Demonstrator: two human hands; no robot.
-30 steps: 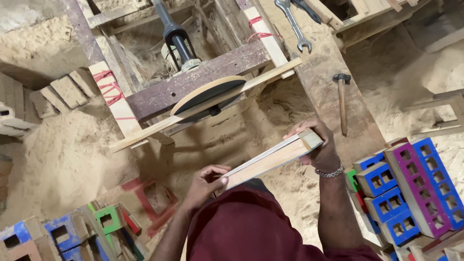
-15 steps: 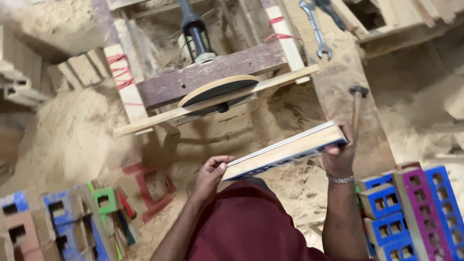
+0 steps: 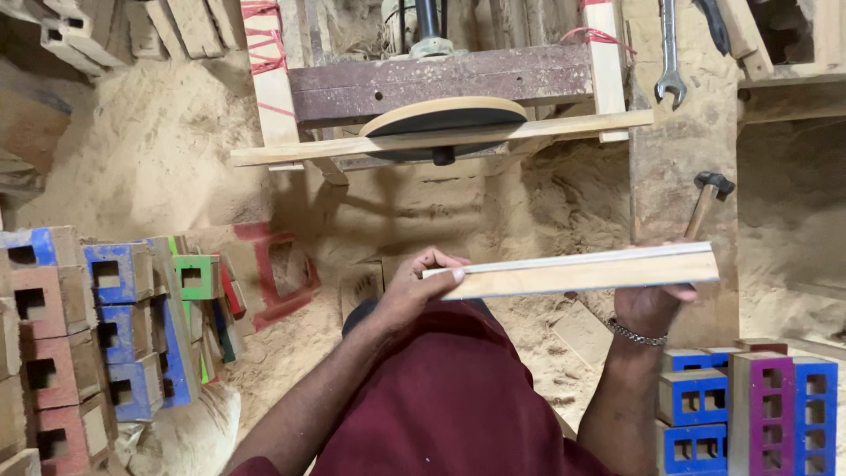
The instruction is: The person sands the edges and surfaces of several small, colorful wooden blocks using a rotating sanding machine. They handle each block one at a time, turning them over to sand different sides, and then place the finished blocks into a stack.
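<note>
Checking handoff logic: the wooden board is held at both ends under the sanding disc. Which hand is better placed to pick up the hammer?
Right, probably. The hammer lies on the bench just above the right hand, which grips the near end of the wooden board. The left hand pinches the far end, away from the hammer.

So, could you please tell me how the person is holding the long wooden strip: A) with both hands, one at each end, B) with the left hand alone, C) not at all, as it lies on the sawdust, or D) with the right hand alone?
A: the left hand pinches one end of the wooden strip and the right hand supports the other end.
</note>
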